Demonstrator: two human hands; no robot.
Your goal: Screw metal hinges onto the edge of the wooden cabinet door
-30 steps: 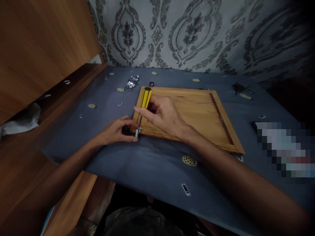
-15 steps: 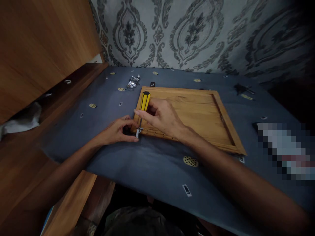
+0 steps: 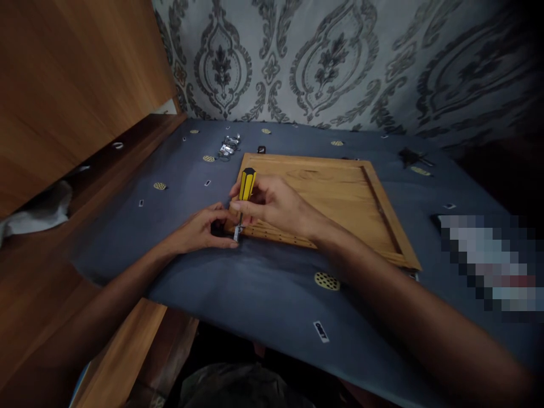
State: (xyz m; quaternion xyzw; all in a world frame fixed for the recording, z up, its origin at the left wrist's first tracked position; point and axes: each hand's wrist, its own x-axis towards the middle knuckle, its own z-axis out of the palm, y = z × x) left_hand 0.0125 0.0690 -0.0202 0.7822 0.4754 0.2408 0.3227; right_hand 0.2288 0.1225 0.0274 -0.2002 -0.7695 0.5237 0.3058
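Observation:
A wooden framed panel [image 3: 340, 198] lies flat on a blue-grey cloth [image 3: 263, 283]. My right hand [image 3: 276, 207] is closed round a yellow-and-black screwdriver [image 3: 246, 184], held nearly upright with its tip down at the panel's near left corner. There the tip meets a small metal fitting [image 3: 238, 231]. My left hand [image 3: 199, 229] is pinched on that fitting, its fingers resting on the cloth beside the corner.
A pile of metal hardware [image 3: 228, 146] lies at the back left of the cloth. Small perforated discs [image 3: 327, 280] and labels are scattered about. A wooden cabinet side [image 3: 76, 85] stands at left. A dark object [image 3: 410, 156] lies at back right.
The screwdriver has tipped from leaning away to nearly upright, and my right hand has slid down and closed round its handle. My left hand has stayed at the corner.

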